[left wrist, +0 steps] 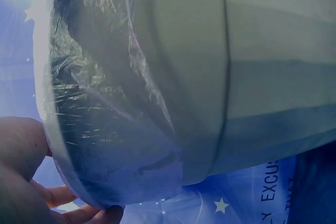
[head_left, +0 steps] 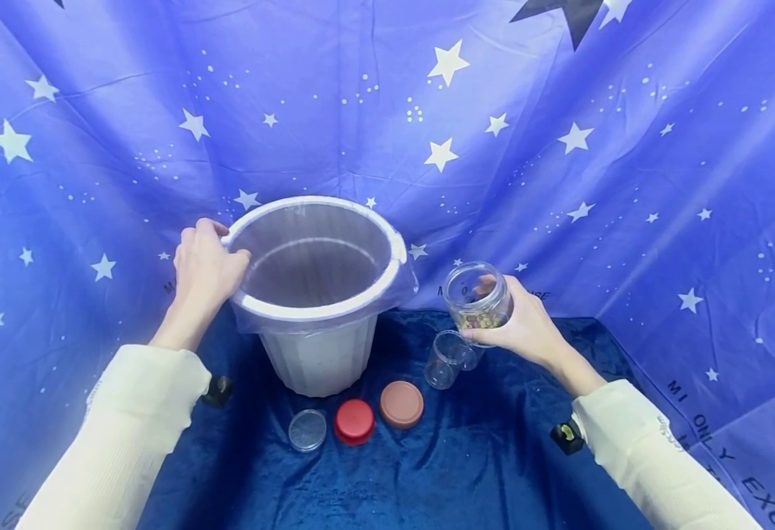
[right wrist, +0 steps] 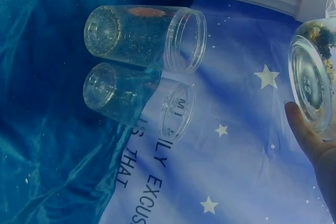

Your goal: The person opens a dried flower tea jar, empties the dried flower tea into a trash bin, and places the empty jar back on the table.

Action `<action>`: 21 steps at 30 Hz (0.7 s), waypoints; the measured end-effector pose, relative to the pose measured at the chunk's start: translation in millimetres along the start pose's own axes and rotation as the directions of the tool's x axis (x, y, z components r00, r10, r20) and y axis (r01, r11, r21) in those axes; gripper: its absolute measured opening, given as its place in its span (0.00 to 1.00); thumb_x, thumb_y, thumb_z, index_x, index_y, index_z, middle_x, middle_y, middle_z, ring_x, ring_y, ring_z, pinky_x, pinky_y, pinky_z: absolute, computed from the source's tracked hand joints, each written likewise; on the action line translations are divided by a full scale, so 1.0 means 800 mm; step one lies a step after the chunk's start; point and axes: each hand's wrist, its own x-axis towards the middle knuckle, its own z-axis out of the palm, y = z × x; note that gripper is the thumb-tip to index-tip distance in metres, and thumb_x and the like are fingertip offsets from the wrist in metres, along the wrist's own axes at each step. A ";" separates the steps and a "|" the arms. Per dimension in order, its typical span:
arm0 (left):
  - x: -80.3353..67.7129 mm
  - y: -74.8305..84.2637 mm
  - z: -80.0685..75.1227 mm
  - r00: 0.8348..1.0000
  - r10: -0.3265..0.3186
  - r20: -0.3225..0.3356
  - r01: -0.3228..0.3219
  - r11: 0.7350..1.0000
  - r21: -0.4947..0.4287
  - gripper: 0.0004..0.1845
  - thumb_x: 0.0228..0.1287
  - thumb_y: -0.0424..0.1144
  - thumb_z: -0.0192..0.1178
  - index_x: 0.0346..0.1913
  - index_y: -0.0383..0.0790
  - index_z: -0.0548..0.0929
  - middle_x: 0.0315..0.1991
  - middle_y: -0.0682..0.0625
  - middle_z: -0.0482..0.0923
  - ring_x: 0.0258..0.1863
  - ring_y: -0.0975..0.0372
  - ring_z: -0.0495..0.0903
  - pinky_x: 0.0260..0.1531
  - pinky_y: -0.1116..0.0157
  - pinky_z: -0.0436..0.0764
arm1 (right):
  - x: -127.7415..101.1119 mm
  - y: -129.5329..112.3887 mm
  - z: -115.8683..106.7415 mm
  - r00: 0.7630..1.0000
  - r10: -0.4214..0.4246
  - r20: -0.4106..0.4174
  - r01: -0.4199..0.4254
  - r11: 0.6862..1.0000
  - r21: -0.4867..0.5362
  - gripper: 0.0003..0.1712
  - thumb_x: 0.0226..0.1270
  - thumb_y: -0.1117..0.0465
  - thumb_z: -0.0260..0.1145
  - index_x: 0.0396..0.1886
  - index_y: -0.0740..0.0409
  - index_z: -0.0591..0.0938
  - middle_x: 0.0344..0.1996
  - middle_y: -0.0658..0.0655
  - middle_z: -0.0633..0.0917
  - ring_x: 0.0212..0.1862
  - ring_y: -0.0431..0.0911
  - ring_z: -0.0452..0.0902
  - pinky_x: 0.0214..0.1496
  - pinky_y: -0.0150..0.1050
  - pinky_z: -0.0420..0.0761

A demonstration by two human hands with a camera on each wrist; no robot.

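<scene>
A white ribbed bin [head_left: 324, 361] stands upright, lined with a see-through plastic bag [left wrist: 121, 145] folded over its rim. My left hand [head_left: 207, 269] grips the rim at the left, its fingers [left wrist: 79, 214] curled over the edge. To the right of the bin my right hand [head_left: 526, 324] holds a transparent jar [head_left: 476, 300] off the cloth. That jar is lidless and slightly tilted, with yellowish and dark dried bits low inside. Below it, a taller transparent jar [right wrist: 142, 38] and a narrower one [right wrist: 136, 98] stand lidless side by side; small specks cling inside the taller one.
In front of the bin lie a see-through lid [head_left: 307, 430], a red lid [head_left: 354, 421] and a pinkish-orange lid [head_left: 401, 404]. Dark blue velvety cloth [head_left: 480, 471] covers the table. A purple-blue star-print curtain [head_left: 361, 96] hangs behind and on both sides.
</scene>
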 end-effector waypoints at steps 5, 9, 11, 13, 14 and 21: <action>0.002 -0.001 0.001 0.999 -0.031 0.014 0.031 0.999 0.021 0.30 0.56 0.37 0.53 0.62 0.26 0.66 0.57 0.26 0.68 0.57 0.32 0.68 0.60 0.40 0.66 | 0.000 -0.002 -0.004 1.000 0.012 0.001 -0.012 1.000 -0.015 0.52 0.42 0.44 0.82 0.65 0.56 0.68 0.55 0.60 0.81 0.53 0.55 0.79 0.53 0.53 0.78; 0.003 -0.001 0.003 0.997 -0.064 0.029 0.063 0.997 0.041 0.31 0.56 0.38 0.52 0.63 0.25 0.64 0.58 0.26 0.68 0.57 0.31 0.69 0.58 0.39 0.68 | -0.001 -0.001 -0.005 1.000 0.019 0.009 -0.019 1.000 -0.011 0.52 0.42 0.44 0.82 0.66 0.56 0.68 0.55 0.60 0.81 0.54 0.55 0.79 0.53 0.53 0.78; 0.005 -0.002 0.003 0.995 -0.084 0.049 0.081 0.995 0.061 0.32 0.57 0.38 0.52 0.63 0.24 0.64 0.58 0.25 0.68 0.57 0.31 0.69 0.58 0.38 0.69 | -0.002 0.000 -0.005 1.000 0.025 0.017 -0.024 1.000 -0.011 0.53 0.43 0.43 0.82 0.66 0.56 0.67 0.55 0.61 0.81 0.54 0.56 0.79 0.53 0.54 0.78; 0.008 -0.003 0.002 0.992 -0.101 0.078 0.094 0.991 0.092 0.31 0.57 0.40 0.52 0.61 0.23 0.64 0.58 0.25 0.68 0.56 0.30 0.70 0.56 0.38 0.70 | -0.002 0.001 -0.005 0.999 0.030 0.023 -0.029 1.000 -0.011 0.54 0.43 0.43 0.82 0.67 0.56 0.66 0.55 0.61 0.81 0.54 0.56 0.79 0.53 0.54 0.78; 0.010 -0.003 0.002 0.990 -0.108 0.094 0.098 0.989 0.113 0.30 0.57 0.40 0.52 0.60 0.22 0.65 0.57 0.24 0.69 0.55 0.29 0.70 0.55 0.38 0.71 | -0.002 0.001 -0.004 0.999 0.030 0.025 -0.030 0.999 -0.013 0.54 0.43 0.43 0.82 0.67 0.56 0.66 0.56 0.61 0.80 0.54 0.56 0.79 0.53 0.54 0.78; 0.021 -0.010 0.002 0.973 -0.150 0.176 0.110 0.970 0.217 0.23 0.57 0.40 0.48 0.52 0.26 0.70 0.51 0.28 0.71 0.52 0.30 0.73 0.48 0.39 0.74 | 0.007 -0.004 -0.009 1.000 -0.008 0.003 0.008 0.999 -0.037 0.52 0.42 0.43 0.82 0.65 0.55 0.69 0.56 0.60 0.80 0.53 0.55 0.79 0.53 0.54 0.78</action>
